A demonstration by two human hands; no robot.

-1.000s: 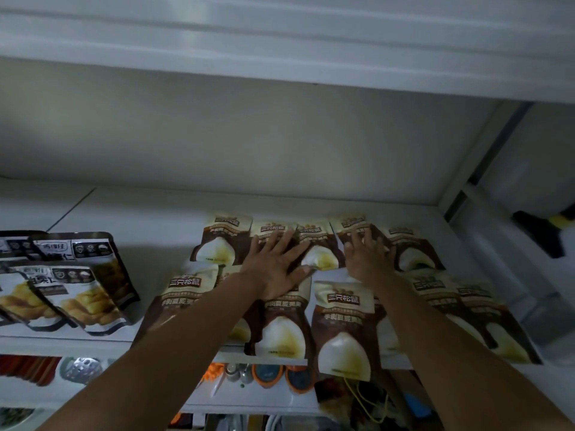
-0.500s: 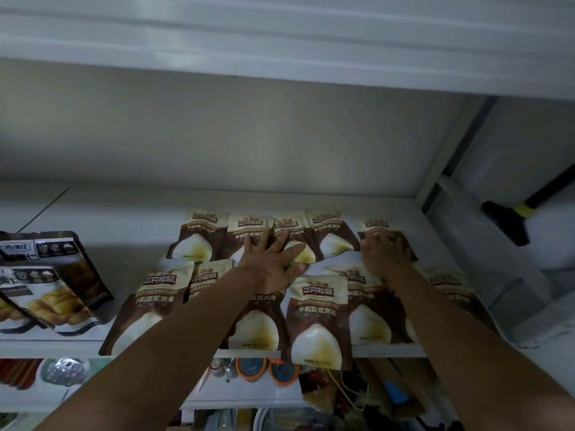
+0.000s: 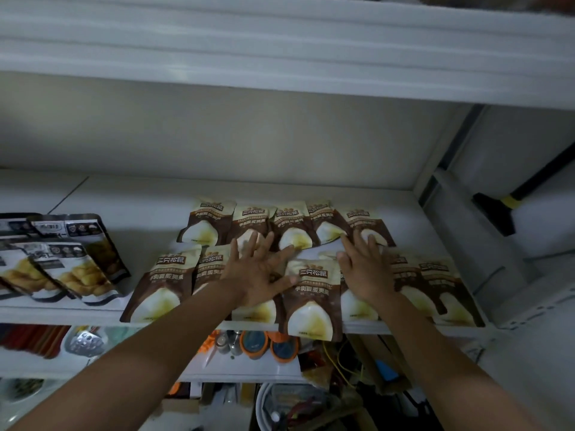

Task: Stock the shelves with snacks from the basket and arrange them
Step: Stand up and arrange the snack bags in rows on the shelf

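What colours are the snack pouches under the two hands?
The pouches are brown with cream tops, clearest in the head view.

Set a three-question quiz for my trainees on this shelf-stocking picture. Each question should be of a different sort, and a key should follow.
1. True or false: the left hand lies flat, fingers spread, on the brown pouches.
2. Multiple choice: where do the dark packs of yellow twists lie on the white shelf? A. To the left of the brown pouches. B. Stacked on top of them. C. Under the right hand.
3. Fill in the blank: the back row holds ___ brown pouches.

Key: 1 true; 2 A; 3 five.
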